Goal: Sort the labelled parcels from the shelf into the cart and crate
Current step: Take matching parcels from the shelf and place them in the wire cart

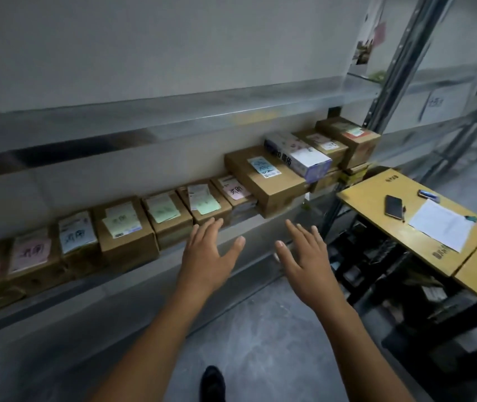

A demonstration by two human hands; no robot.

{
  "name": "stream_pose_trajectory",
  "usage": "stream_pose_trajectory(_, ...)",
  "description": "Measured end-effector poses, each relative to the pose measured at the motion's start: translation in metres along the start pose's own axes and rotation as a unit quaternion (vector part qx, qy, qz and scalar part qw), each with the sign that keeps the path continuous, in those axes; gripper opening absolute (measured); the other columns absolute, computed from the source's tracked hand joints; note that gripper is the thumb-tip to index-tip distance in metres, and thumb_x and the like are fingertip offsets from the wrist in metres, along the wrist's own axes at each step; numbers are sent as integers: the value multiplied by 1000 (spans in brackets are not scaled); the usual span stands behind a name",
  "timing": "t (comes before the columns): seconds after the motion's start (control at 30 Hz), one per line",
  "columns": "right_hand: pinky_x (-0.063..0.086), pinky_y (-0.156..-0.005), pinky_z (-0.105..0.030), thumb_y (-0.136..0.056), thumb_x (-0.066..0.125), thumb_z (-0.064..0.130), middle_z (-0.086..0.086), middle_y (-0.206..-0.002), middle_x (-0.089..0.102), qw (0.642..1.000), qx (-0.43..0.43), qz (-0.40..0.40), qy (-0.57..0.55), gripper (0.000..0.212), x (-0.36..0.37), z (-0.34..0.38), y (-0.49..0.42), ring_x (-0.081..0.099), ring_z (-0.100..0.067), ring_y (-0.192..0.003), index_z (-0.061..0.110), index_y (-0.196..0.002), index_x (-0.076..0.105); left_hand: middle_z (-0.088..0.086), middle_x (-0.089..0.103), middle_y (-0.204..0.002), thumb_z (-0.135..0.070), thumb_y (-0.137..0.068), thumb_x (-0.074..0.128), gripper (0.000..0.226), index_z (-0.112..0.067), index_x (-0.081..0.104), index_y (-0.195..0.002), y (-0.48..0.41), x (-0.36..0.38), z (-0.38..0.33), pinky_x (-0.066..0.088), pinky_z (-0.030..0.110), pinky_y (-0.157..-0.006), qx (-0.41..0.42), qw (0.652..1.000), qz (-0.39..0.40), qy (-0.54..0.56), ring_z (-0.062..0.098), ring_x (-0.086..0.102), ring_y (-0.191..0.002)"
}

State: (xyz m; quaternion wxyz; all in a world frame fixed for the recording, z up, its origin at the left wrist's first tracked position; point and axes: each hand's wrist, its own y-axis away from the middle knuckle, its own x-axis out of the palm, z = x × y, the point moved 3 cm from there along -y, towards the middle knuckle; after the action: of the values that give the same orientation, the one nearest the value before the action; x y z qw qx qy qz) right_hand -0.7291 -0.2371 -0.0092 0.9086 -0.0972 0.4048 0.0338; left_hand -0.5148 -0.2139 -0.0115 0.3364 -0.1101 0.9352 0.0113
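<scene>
A row of several cardboard parcels with coloured labels lines the metal shelf (132, 274). A large box with a blue label (266, 181) juts out past the shelf edge. Left of it lie a small parcel with a pink label (235, 192) and two with green labels (205, 203) (164, 211). Both my hands reach toward the shelf with fingers spread and hold nothing. My left hand (208, 256) hovers just in front of the green-labelled parcel. My right hand (304, 259) hangs below the large box, apart from it.
At the right stand yellow tables (376, 227) with a phone (393, 207), a sheet of paper (441, 224) and a small blue item (428, 195). Dark crates (376, 262) sit under them. A grey upright post (388, 79) stands between shelf and tables. My shoe (212, 384) is on the grey floor.
</scene>
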Motion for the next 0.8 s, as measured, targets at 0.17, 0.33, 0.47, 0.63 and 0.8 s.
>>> stream_pose_trajectory(0.17,-6,-117,-27,-102,40,59,8,-171,17,999,9,-2,32,64,0,-31,-54,-23,-6,-154,36,-161,29,-9,25,-167,-66,-95,52,74,-34,33,-158,-69,46,-1,27,53,-124,-14,999,25,38,18,16,-157)
stream_pose_trajectory(0.33,0,-128,-40,-98,35,66,11,-170,20,997,11,28,72,68,-1,-50,-124,-16,-7,-156,37,-160,30,-7,23,-168,-64,-96,54,75,-34,28,-160,-140,91,-5,30,49,-122,-46,994,46,88,17,21,-155)
stream_pose_trajectory(0.47,-7,-125,-39,-99,34,67,11,-170,18,991,12,59,123,68,-1,-64,-181,-8,-10,-158,39,-160,28,-2,24,-168,-62,-96,55,78,-31,25,-161,-194,114,-8,34,49,-118,-65,990,51,111,21,23,-154)
stream_pose_trajectory(0.63,-4,-126,-44,-102,42,58,7,-170,18,988,15,68,137,63,2,-83,-229,-5,-14,-158,38,-160,28,1,23,-168,-59,-97,57,81,-26,22,-162,-242,137,-3,36,48,-119,-92,987,49,124,22,25,-153)
stream_pose_trajectory(0.8,-3,-126,-45,-101,43,57,7,-170,21,990,11,74,120,64,5,-102,-265,-5,-13,-158,36,-160,28,-6,9,-172,-62,-96,55,87,-30,12,-164,-262,160,0,32,52,-118,-133,982,58,122,25,15,-157)
